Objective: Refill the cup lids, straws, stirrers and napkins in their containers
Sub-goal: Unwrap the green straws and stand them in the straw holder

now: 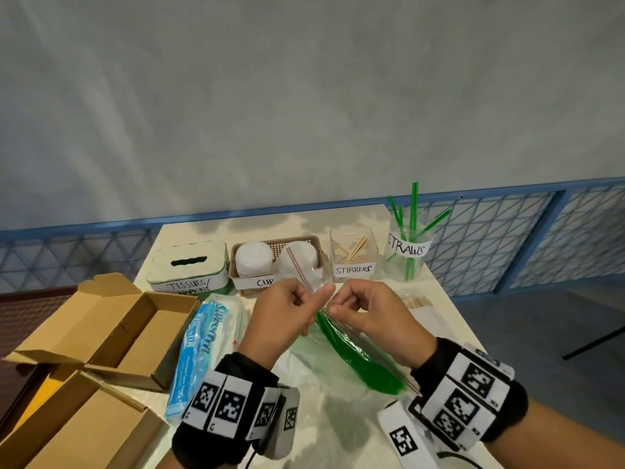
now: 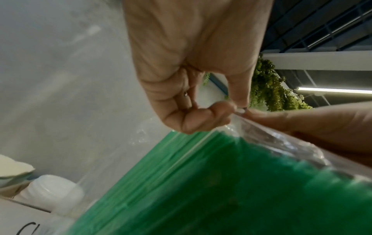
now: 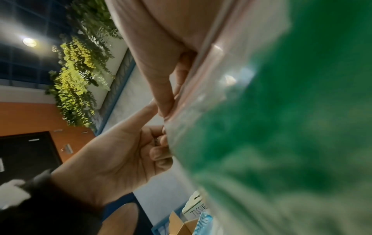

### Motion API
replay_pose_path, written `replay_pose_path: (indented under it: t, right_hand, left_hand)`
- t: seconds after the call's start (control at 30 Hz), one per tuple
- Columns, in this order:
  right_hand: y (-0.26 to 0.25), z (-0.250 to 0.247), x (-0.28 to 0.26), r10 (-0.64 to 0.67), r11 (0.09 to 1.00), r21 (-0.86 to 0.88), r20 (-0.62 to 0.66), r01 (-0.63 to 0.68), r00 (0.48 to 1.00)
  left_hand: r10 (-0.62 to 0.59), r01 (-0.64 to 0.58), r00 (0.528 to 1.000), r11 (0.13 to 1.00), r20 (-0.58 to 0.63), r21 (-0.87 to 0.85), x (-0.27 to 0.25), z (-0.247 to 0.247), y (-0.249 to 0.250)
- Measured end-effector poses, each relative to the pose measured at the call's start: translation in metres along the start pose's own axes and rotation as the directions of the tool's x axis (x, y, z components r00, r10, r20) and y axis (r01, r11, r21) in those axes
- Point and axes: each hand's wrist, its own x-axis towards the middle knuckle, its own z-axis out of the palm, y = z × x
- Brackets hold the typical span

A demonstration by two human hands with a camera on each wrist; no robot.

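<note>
Here we are holding a clear zip bag of green straws (image 1: 351, 353) up over the worktop (image 1: 449, 319), its red-lined seal edge slanting toward the containers. Our left hand (image 1: 287, 316) is pinching one lip of the seal between thumb and forefinger, and our right hand (image 1: 368, 313) is pinching the lip opposite, both grips narrow and closed on the plastic. Judging by this, we are pulling the two lips apart so the straws can come out.

The straws jar (image 1: 407, 252) is standing at the far right of the row with only a few straws in it, well apart from the bag. Beside it are the stirrers box (image 1: 353, 255), the basket of cup lids (image 1: 277, 262) and the tissue box (image 1: 187, 265). A blue napkin pack (image 1: 199, 350) is lying just left of our hands, with open cardboard boxes (image 1: 111, 333) beyond it. The raised bag is partly hiding the lid basket from the head view; nothing seems to be blocking the way to the jar.
</note>
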Motion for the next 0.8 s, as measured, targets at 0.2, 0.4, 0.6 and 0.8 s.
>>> replay_pose_path:
  t: [0.2, 0.4, 0.6, 0.8]
  right_hand:
    - [-0.005, 0.016, -0.008, -0.023, 0.999, -0.04, 0.038, 0.024, 0.999]
    - [-0.012, 0.012, -0.002, 0.036, 0.999, 0.005, 0.066, -0.036, 0.997]
    - [-0.017, 0.008, 0.002, 0.097, 0.995, -0.004, 0.177, -0.098, 0.98]
    - [-0.017, 0.007, 0.005, 0.168, 0.977, 0.099, 0.184, -0.188, 0.969]
  left_hand:
    - [-0.113, 0.119, 0.992, 0.985, 0.053, -0.129, -0.005, -0.005, -0.007]
    - [-0.148, 0.173, 0.984, 0.935, 0.103, -0.308, -0.008, -0.011, -0.008]
    - [-0.174, 0.202, 0.979, 0.896, 0.106, -0.396, -0.007, -0.01, -0.008]
    - [-0.158, 0.209, 0.973, 0.914, 0.169, -0.347, -0.007, -0.015, -0.01]
